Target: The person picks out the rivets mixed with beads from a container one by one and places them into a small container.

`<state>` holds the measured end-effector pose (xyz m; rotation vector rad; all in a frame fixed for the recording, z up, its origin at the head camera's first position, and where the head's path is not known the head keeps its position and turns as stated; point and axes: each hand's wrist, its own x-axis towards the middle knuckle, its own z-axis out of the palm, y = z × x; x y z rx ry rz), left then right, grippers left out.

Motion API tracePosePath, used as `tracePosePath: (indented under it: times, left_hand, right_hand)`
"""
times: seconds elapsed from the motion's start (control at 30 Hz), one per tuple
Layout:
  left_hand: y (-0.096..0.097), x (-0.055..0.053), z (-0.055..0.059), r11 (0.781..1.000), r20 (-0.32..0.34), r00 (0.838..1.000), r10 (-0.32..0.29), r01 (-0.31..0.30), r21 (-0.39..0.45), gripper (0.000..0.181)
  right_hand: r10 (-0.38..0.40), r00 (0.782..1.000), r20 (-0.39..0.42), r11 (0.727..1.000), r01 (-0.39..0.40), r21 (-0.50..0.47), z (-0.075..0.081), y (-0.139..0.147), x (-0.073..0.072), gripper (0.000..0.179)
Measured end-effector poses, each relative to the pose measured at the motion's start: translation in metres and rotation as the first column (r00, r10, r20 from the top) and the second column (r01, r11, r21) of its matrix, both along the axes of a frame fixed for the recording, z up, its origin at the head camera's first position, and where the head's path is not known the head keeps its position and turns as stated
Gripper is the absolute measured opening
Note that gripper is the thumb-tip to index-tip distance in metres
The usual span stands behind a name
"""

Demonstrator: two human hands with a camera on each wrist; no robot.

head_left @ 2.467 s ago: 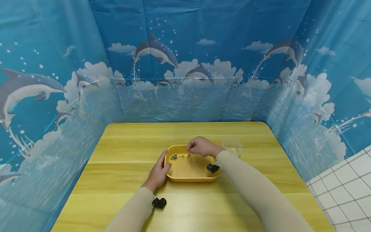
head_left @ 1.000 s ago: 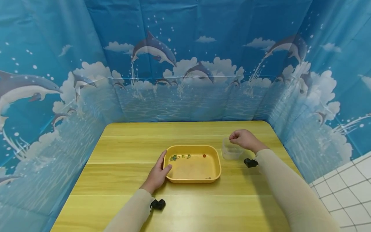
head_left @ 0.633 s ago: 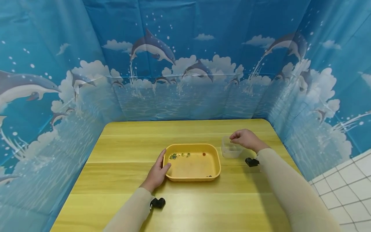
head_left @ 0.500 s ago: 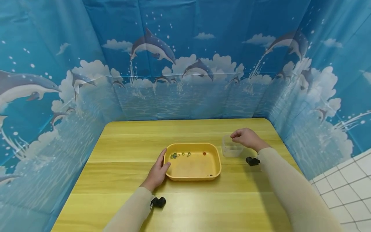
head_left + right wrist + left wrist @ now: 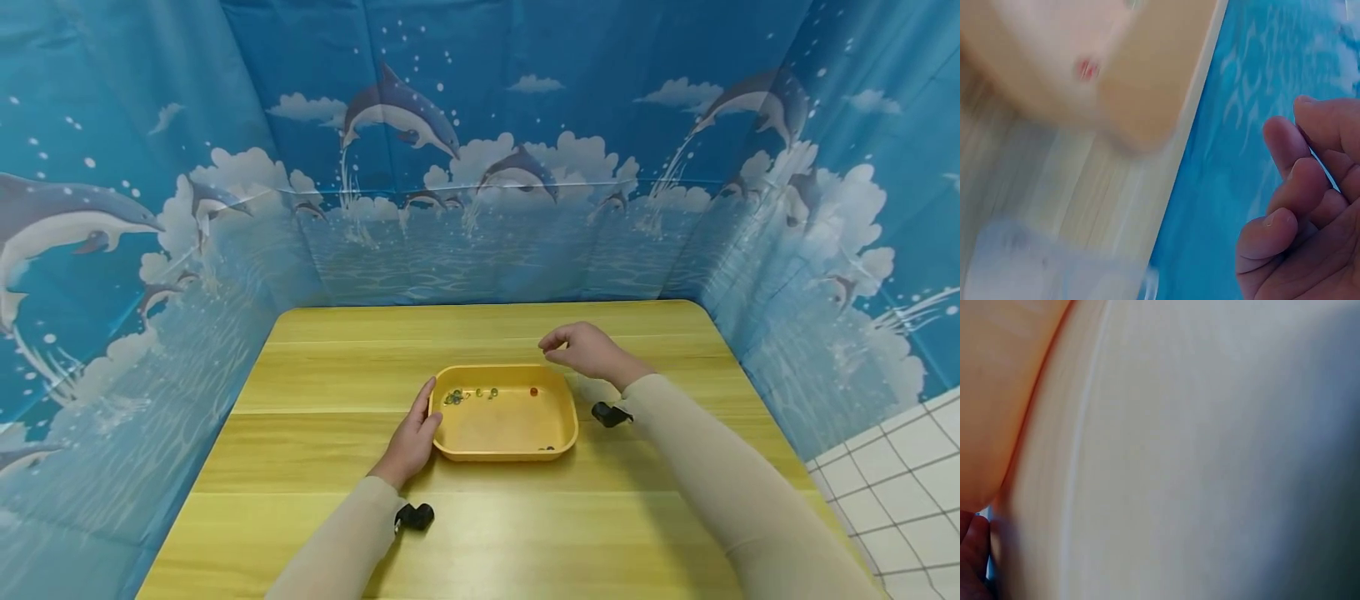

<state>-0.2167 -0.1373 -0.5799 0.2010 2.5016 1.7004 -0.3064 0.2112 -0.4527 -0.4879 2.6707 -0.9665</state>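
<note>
My left hand [image 5: 411, 433] grips the left rim of a yellow tray [image 5: 495, 455], thumb over the edge and fingers along the outside. Several green and clear glass marbles [image 5: 456, 397] lie in its far left part. A red marble [image 5: 534, 391] sits near the back right, also visible as a blurred red marble [image 5: 1087, 69] in the right wrist view. Small dark marbles [image 5: 549, 448] lie by the front right wall. Above the tray's far right corner hovers my right hand [image 5: 588, 350], fingers loosely bent around nothing. Under its wrist, a clear plastic box [image 5: 1016, 265] is mostly hidden in the head view.
The wooden table [image 5: 337, 367] carries the tray and box. A blue dolphin curtain [image 5: 480, 250] encloses its back and sides. Black wrist cameras [image 5: 415, 517] are strapped to both forearms.
My right hand has gone from the tray to over the clear box, its pinch has loosened, and it has come back left toward the tray. The left hand keeps its hold on the rim.
</note>
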Motion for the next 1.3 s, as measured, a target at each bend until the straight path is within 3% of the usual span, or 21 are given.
tracePosePath:
  times: [0.3, 0.5, 0.67, 0.9, 1.3]
  left_hand:
    - [0.002, -0.003, -0.001, 1.000, -0.002, 1.000, 0.010, -0.010, -0.006, 0.065]
    - [0.003, -0.003, 0.000, 1.000, 0.017, 1.000, 0.012, -0.012, -0.017, 0.066]
    - [0.003, -0.002, 0.001, 1.000, 0.010, 1.000, 0.021, -0.020, -0.020, 0.066]
    - [0.002, 0.000, -0.001, 1.000, 0.000, 1.000, 0.010, -0.010, -0.001, 0.067]
    - [0.003, 0.001, 0.001, 0.999, 0.014, 0.999, 0.033, -0.033, -0.031, 0.066]
  right_hand:
    - [0.106, 0.993, 0.055, 0.994, -0.106, -0.013, -0.009, -0.056, 0.003, 0.028]
    - [0.155, 0.981, 0.114, 0.988, -0.156, 0.000, -0.024, -0.075, 0.001, 0.030]
    - [0.184, 0.978, 0.095, 0.980, -0.190, 0.064, -0.038, -0.086, -0.003, 0.028]
    - [0.162, 0.982, 0.092, 0.982, -0.170, 0.086, -0.052, -0.092, -0.004, 0.027]
    - [0.118, 0.979, 0.168, 0.993, -0.118, -0.010, -0.071, -0.092, -0.004, 0.022]
